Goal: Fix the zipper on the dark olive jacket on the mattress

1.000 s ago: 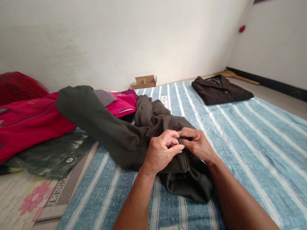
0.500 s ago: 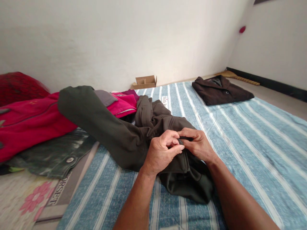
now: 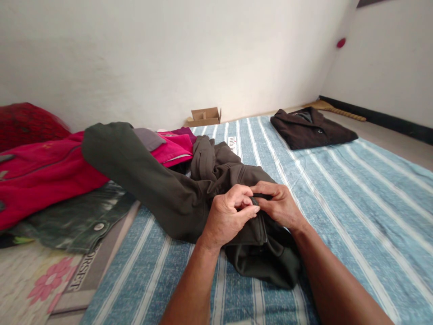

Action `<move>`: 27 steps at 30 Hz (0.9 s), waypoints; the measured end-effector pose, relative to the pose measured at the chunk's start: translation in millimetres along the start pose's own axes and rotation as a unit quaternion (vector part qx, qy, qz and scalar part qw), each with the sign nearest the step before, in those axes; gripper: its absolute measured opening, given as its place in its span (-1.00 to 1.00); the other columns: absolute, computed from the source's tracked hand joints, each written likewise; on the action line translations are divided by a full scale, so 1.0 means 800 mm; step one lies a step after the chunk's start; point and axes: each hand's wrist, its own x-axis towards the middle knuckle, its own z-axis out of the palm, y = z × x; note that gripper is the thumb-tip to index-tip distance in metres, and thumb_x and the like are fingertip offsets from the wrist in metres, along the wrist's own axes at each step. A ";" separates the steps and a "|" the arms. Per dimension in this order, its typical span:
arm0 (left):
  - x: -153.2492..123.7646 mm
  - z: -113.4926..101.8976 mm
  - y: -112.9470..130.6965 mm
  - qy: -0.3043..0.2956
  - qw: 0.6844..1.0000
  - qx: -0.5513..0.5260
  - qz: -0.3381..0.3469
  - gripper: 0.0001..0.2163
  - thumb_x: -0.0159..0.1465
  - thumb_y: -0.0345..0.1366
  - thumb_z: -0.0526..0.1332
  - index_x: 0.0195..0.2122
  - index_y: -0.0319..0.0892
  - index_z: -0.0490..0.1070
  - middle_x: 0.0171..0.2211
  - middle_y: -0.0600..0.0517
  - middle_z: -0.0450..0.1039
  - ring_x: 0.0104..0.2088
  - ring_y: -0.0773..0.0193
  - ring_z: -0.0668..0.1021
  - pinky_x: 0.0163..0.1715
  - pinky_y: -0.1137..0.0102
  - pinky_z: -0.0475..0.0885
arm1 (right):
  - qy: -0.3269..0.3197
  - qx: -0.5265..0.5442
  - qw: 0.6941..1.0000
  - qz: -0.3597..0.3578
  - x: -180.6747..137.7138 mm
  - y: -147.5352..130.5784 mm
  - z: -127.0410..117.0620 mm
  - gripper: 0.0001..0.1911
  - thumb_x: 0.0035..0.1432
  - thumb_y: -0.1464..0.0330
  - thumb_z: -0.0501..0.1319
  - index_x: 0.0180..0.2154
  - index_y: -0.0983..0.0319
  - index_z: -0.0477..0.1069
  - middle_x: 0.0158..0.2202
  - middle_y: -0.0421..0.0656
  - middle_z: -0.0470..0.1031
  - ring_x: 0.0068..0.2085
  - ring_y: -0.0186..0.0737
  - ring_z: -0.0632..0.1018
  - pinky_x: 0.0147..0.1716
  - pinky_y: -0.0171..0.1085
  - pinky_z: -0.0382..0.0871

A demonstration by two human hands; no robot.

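Note:
A dark olive jacket (image 3: 176, 198) lies crumpled on the blue striped sheet (image 3: 338, 198), one sleeve stretched to the left over a pink garment. My left hand (image 3: 232, 214) pinches the jacket's edge between thumb and fingers. Close against it, my right hand (image 3: 279, 203) grips the same edge, with a dark strip of it showing between the two hands. Whether that strip carries a zip is too small to tell. The jacket's lower part bunches under my wrists.
At left lie a pink jacket (image 3: 50, 176), dark green denim (image 3: 74, 225) and a red bundle (image 3: 30, 126). A folded dark brown jacket (image 3: 311, 128) rests at the back right. By the wall stands an open cardboard box (image 3: 204, 116).

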 end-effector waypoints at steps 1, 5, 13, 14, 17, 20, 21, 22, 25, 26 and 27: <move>0.000 0.000 0.000 -0.001 1.000 0.000 -0.001 -0.81 0.07 -0.47 0.28 -0.31 -0.16 0.33 -0.56 0.17 0.46 -0.54 0.38 0.55 -0.47 0.54 0.42 | -0.001 0.000 1.000 0.001 0.000 0.000 0.000 -0.69 0.00 0.51 0.17 -0.23 0.17 0.57 -0.46 -0.22 0.44 -0.41 -0.32 0.43 -0.38 -0.32 0.28; 0.001 -0.002 0.002 -0.005 1.000 -0.014 -0.009 -0.81 0.07 -0.45 0.28 -0.31 -0.17 0.32 -0.56 0.17 0.46 -0.54 0.37 0.55 -0.47 0.53 0.42 | 0.003 0.002 1.000 0.008 0.001 -0.001 0.001 -0.70 -0.01 0.52 0.18 -0.26 0.17 0.58 -0.47 -0.24 0.45 -0.40 -0.33 0.43 -0.38 -0.33 0.27; 0.000 -0.016 0.005 -0.008 0.990 -0.133 -0.046 -0.89 0.18 -0.37 0.20 -0.27 -0.22 0.30 -0.49 0.07 0.51 -0.56 0.31 0.57 -0.48 0.48 0.42 | 0.010 0.029 0.999 0.033 -0.001 0.007 0.005 -0.87 0.00 0.44 0.25 -0.36 0.22 0.56 -0.44 -0.21 0.48 -0.39 -0.32 0.45 -0.37 -0.32 0.29; 0.000 -0.018 0.004 -0.003 0.988 -0.147 -0.048 -0.91 0.20 -0.36 0.18 -0.28 -0.22 0.31 -0.48 0.05 0.52 -0.57 0.30 0.57 -0.48 0.46 0.43 | 0.007 0.029 0.999 0.035 -0.001 0.008 0.005 -0.88 0.00 0.44 0.25 -0.36 0.22 0.56 -0.43 -0.21 0.49 -0.38 -0.31 0.45 -0.36 -0.32 0.30; 0.001 -0.021 0.000 0.022 0.981 -0.182 -0.062 -0.91 0.24 -0.32 0.14 -0.30 -0.23 0.32 -0.51 0.04 0.52 -0.61 0.27 0.56 -0.53 0.44 0.43 | 0.010 0.032 0.998 0.045 -0.002 0.009 0.006 -0.88 0.00 0.42 0.26 -0.35 0.23 0.55 -0.41 -0.19 0.49 -0.37 -0.30 0.46 -0.34 -0.30 0.31; 0.003 -0.022 -0.002 0.043 0.971 -0.221 -0.081 -0.90 0.23 -0.31 0.12 -0.33 -0.24 0.32 -0.55 0.04 0.50 -0.65 0.27 0.54 -0.60 0.44 0.42 | 0.000 0.034 0.998 0.051 -0.002 0.010 0.006 -0.85 0.01 0.42 0.25 -0.32 0.23 0.56 -0.39 -0.18 0.50 -0.35 -0.28 0.46 -0.31 -0.28 0.32; 0.004 -0.022 -0.002 0.048 0.968 -0.232 -0.086 -0.90 0.23 -0.31 0.12 -0.34 -0.24 0.32 -0.56 0.04 0.50 -0.67 0.27 0.53 -0.62 0.44 0.41 | -0.006 0.034 0.998 0.051 -0.002 0.010 0.005 -0.84 0.02 0.42 0.25 -0.31 0.23 0.56 -0.39 -0.18 0.50 -0.35 -0.28 0.46 -0.31 -0.28 0.32; 0.004 -0.022 -0.002 0.053 0.965 -0.242 -0.090 -0.90 0.22 -0.30 0.12 -0.35 -0.24 0.31 -0.57 0.04 0.49 -0.68 0.28 0.52 -0.64 0.45 0.41 | -0.010 0.034 0.998 0.051 -0.003 0.010 0.005 -0.84 0.02 0.42 0.25 -0.30 0.23 0.56 -0.38 -0.18 0.50 -0.34 -0.28 0.46 -0.31 -0.28 0.32; 0.004 -0.022 -0.001 0.063 0.960 -0.257 -0.096 -0.88 0.21 -0.30 0.14 -0.38 -0.25 0.31 -0.60 0.05 0.48 -0.71 0.30 0.50 -0.67 0.47 0.38 | -0.020 0.032 0.998 0.051 -0.002 0.011 0.004 -0.83 0.02 0.43 0.24 -0.29 0.22 0.56 -0.38 -0.18 0.50 -0.33 -0.27 0.47 -0.31 -0.28 0.32; 0.004 -0.022 -0.002 0.064 0.959 -0.259 -0.096 -0.88 0.21 -0.29 0.14 -0.39 -0.25 0.31 -0.60 0.05 0.48 -0.71 0.30 0.49 -0.68 0.48 0.37 | -0.022 0.031 0.998 0.051 -0.002 0.011 0.004 -0.83 0.02 0.43 0.24 -0.29 0.22 0.57 -0.37 -0.18 0.50 -0.33 -0.27 0.47 -0.31 -0.28 0.32; 0.004 -0.023 -0.002 0.065 0.958 -0.261 -0.096 -0.88 0.21 -0.29 0.15 -0.39 -0.25 0.31 -0.61 0.05 0.48 -0.72 0.31 0.49 -0.68 0.48 0.37 | -0.022 0.031 0.998 0.051 -0.002 0.010 0.003 -0.82 0.02 0.43 0.24 -0.29 0.22 0.57 -0.38 -0.18 0.50 -0.33 -0.27 0.47 -0.31 -0.29 0.31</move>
